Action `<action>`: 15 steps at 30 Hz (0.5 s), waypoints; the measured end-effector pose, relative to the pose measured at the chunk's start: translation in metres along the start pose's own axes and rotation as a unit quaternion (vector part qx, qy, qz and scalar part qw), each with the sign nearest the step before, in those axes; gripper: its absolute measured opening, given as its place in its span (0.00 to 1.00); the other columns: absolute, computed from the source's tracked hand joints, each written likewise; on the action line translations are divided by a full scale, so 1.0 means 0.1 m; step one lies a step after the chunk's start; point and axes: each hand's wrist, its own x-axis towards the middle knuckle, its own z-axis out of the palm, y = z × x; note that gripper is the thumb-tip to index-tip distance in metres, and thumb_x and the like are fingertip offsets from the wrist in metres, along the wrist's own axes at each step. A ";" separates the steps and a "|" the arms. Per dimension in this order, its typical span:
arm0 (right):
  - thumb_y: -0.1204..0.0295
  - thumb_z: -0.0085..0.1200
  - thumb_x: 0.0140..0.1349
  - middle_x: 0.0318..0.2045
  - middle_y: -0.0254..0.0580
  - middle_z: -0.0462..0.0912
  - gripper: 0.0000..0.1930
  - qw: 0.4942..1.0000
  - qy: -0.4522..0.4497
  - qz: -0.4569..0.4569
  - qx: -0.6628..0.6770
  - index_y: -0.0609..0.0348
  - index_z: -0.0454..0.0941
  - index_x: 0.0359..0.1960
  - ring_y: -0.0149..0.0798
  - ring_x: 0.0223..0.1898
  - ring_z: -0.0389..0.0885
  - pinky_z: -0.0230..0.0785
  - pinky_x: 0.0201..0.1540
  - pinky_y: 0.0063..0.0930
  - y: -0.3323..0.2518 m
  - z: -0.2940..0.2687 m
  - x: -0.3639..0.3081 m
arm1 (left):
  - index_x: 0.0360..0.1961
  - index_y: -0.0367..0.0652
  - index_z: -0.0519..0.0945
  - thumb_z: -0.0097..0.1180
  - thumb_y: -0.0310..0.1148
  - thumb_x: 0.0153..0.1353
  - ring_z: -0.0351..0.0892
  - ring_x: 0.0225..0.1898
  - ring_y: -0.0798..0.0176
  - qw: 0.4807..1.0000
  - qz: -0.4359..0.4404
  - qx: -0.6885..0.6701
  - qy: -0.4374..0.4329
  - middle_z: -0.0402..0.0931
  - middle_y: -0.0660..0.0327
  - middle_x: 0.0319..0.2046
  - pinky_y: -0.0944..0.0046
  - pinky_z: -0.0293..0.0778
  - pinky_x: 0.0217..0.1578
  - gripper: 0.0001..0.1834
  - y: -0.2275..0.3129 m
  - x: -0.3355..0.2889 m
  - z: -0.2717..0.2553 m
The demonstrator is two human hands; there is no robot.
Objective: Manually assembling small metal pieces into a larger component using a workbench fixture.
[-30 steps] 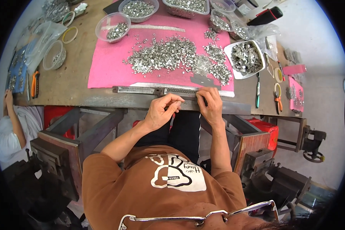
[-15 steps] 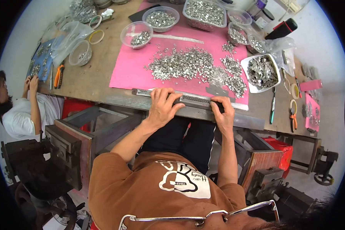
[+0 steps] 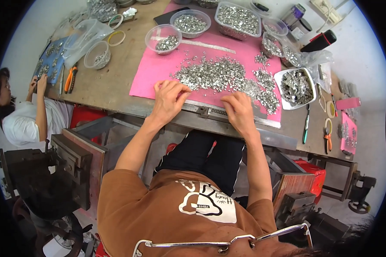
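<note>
My left hand [image 3: 168, 102] is over the near left part of the pink sheet [image 3: 148, 73], its thumb and forefinger pinched together. My right hand [image 3: 239, 112] hovers above the sheet's front edge, also pinching with thumb and fingertips. Whatever either pinch holds is too small to make out. Just beyond both hands spreads a heap of small shiny metal pieces [image 3: 214, 73]. Between my hands, along the table's front edge, lies a dark metal bar [image 3: 204, 112] with a row of small hollows, partly covered by my right hand.
Plastic tubs of metal pieces [image 3: 191, 23] stand at the back, with a white dish [image 3: 295, 88] at the right. Orange-handled pliers [image 3: 70, 80] lie left; another pair [image 3: 327, 136] and a green-handled tool [image 3: 306, 124] lie right. A co-worker [image 3: 25, 115] sits at far left.
Both hands have left the dark bar and moved forward over the pink sheet, my left hand farther left, my right inward. The bar stays at the table edge.
</note>
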 end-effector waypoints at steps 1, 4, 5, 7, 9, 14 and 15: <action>0.78 0.63 0.60 0.33 0.39 0.79 0.06 1.000 -0.001 -0.003 0.003 0.56 0.84 0.38 0.43 0.39 0.77 0.64 0.44 0.38 -0.01 0.09 0.09 | 0.35 0.49 0.85 0.68 0.34 0.59 0.75 0.42 0.61 1.000 -0.007 0.005 -0.012 0.80 0.68 0.34 0.51 0.57 0.57 0.05 0.01 0.03 -0.01; 0.77 0.63 0.60 0.30 0.38 0.76 0.05 0.999 -0.006 -0.028 -0.016 0.55 0.84 0.37 0.43 0.37 0.75 0.63 0.44 0.38 0.02 0.27 0.22 | 0.35 0.50 0.84 0.68 0.34 0.59 0.74 0.44 0.60 0.998 0.012 0.014 -0.052 0.76 0.67 0.33 0.45 0.57 0.57 0.05 0.01 0.08 -0.02; 0.77 0.63 0.60 0.30 0.38 0.75 0.04 0.999 -0.011 -0.025 -0.027 0.55 0.83 0.36 0.43 0.38 0.75 0.63 0.44 0.38 0.06 0.32 0.22 | 0.35 0.50 0.84 0.68 0.34 0.59 0.74 0.44 0.60 0.998 0.012 0.013 -0.052 0.76 0.67 0.33 0.45 0.57 0.57 0.05 0.00 0.08 -0.02; 0.77 0.63 0.59 0.30 0.37 0.75 0.03 0.999 -0.017 -0.022 -0.039 0.55 0.83 0.35 0.43 0.38 0.75 0.63 0.45 0.38 0.07 0.35 0.21 | 0.35 0.50 0.84 0.68 0.35 0.59 0.73 0.45 0.59 0.998 0.007 0.026 -0.060 0.76 0.67 0.33 0.43 0.57 0.59 0.06 -0.02 0.07 -0.01; 0.77 0.63 0.59 0.30 0.38 0.75 0.03 0.999 -0.013 -0.002 -0.040 0.55 0.82 0.33 0.43 0.39 0.75 0.63 0.45 0.38 0.06 0.35 0.18 | 0.34 0.49 0.84 0.68 0.35 0.59 0.74 0.45 0.59 0.998 0.009 0.042 -0.048 0.76 0.67 0.34 0.42 0.57 0.59 0.06 -0.02 0.07 0.00; 0.77 0.63 0.59 0.30 0.39 0.77 0.02 0.998 -0.021 0.051 0.014 0.57 0.83 0.33 0.44 0.37 0.77 0.65 0.44 0.39 0.12 0.24 0.12 | 0.34 0.48 0.83 0.67 0.34 0.59 0.74 0.45 0.58 0.995 0.028 0.087 -0.028 0.76 0.65 0.35 0.41 0.58 0.59 0.05 -0.01 0.06 0.05; 0.77 0.63 0.59 0.30 0.40 0.78 0.02 0.996 -0.017 0.071 0.043 0.58 0.83 0.33 0.44 0.36 0.77 0.66 0.44 0.40 0.12 0.21 0.12 | 0.35 0.47 0.82 0.66 0.33 0.60 0.74 0.46 0.57 0.995 0.034 0.092 -0.025 0.76 0.65 0.35 0.41 0.58 0.59 0.05 -0.02 0.05 0.06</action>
